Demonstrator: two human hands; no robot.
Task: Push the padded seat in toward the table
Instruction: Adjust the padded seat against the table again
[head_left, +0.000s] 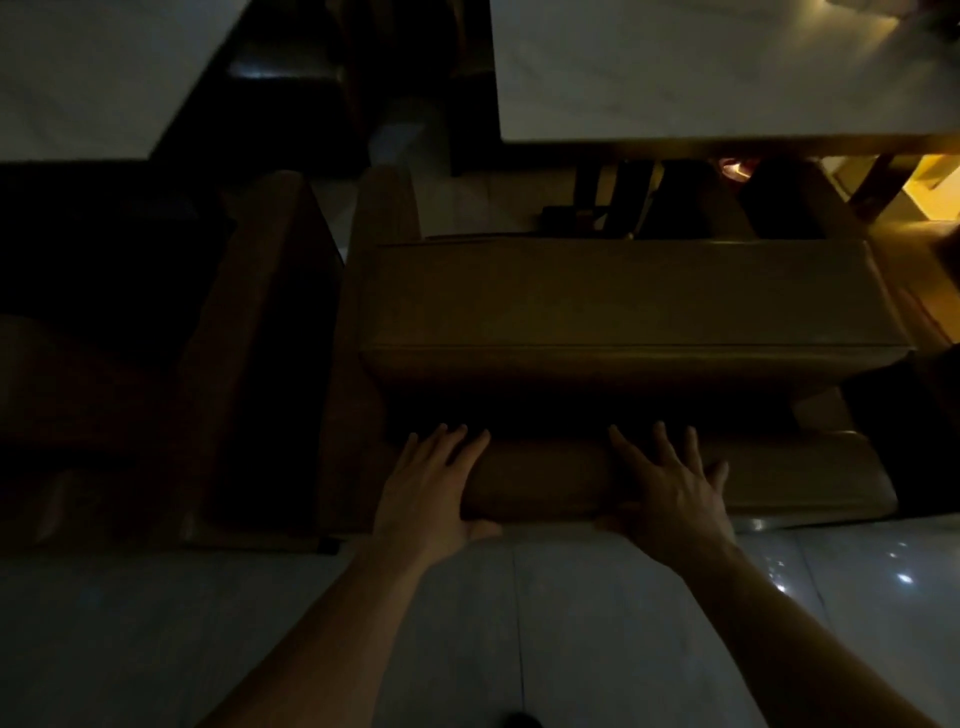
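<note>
Dim light, head view looking down. No containers could be made out in the scene.

The seat (623, 306) was a tan padded bench-type piece with a box-shaped cushion, a seam running along its near top edge, and a rounded padded backrest top nearest the person. The upholstery looked smooth, like leather or vinyl; the colour was hard to judge in the low light. It stood on the pale tiled floor (519, 623), directly in front of the white bench (727, 73), whose near edge lay just beyond the far edge of the cushion. Dark legs showed under the bench, between it and the seat.

The left hand (431, 488) lay on the left part of the backrest top, fingers (452, 441) spread and pointing forward over the roll, the thumb tucked under the near edge. The right hand (670, 488) lay flat the same way further right, fingers splayed, palm pressed on the padding. Neither hand was closed round anything; both were open and in contact with the backrest.

A second, darker seat (244, 338) stood to the left, beside the first, with another white top (93, 73) beyond it.
</note>
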